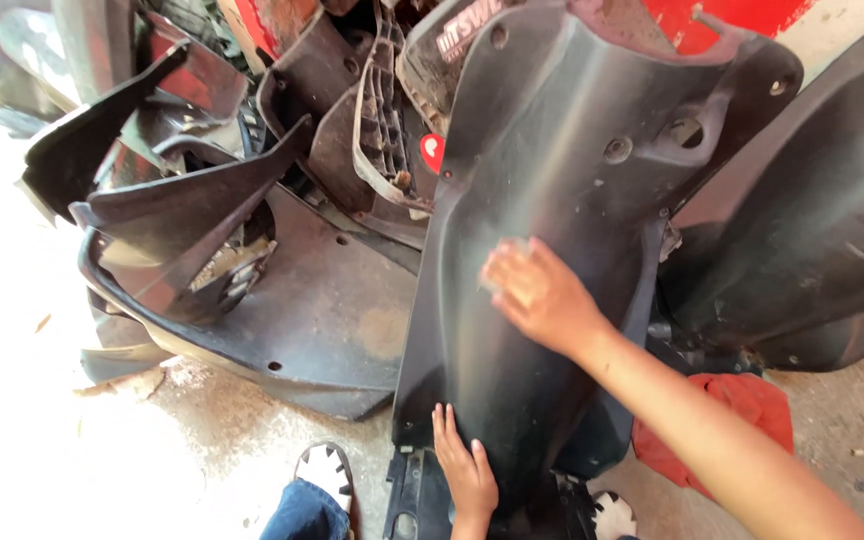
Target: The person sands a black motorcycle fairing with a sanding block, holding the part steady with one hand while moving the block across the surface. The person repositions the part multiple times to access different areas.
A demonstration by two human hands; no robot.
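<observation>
Bracing risk: your left hand (467, 470) lies flat, fingers spread, on the lower edge of the black scooter body panel (542, 220); it grips nothing, so the tall panel could slide off its foot if you lean harder.
Foot risk: your sandalled foot (324, 468) sits just beside the panel's bottom edge, where a slipping panel would likely land.
Rubbing risk: your right hand (537, 295) presses near the panel's middle with something pale under the fingers, perhaps a pad; you cannot tell how tightly it is closed. Uneven pressure there could tip the panel sideways.
Rag: the red cloth (742, 420) lies on the floor near the panel's right side, a possible snag underfoot.
Panel position: it stands upright in front of you, leaning back against the pile.
Panel look: dull black plastic, dusty, scuffed, with screw holes near the top.
Pile risk: the stacked black fairings (202, 210) behind look loosely nested and could shift if the panel is pushed.
</observation>
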